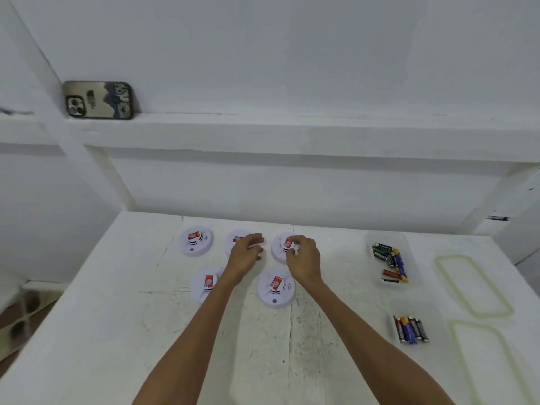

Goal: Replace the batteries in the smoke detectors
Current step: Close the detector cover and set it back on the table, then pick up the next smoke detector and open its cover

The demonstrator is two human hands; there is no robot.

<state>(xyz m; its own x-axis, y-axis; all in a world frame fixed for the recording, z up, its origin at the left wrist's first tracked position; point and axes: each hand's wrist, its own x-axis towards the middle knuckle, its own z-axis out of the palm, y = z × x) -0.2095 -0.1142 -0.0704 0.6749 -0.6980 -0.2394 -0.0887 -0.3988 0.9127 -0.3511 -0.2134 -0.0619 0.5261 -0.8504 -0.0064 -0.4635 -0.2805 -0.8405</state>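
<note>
Five round white smoke detectors with red labels lie on the white table. My right hand (302,258) has its fingers curled on the back right smoke detector (279,249), pinching at its middle. My left hand (247,252) hovers with curled fingers between that one and the back middle detector (235,239), partly covering the latter. A pale strip shows between the left fingers; what it is stays unclear. The other detectors sit at the back left (196,241), front left (204,283) and front middle (276,287).
Two clear tubs of batteries stand at the right, one farther back (390,258) and one nearer (410,328). Two green-rimmed lids (473,285) lie beyond them by the table's right edge. A phone (99,99) leans on the wall ledge at upper left.
</note>
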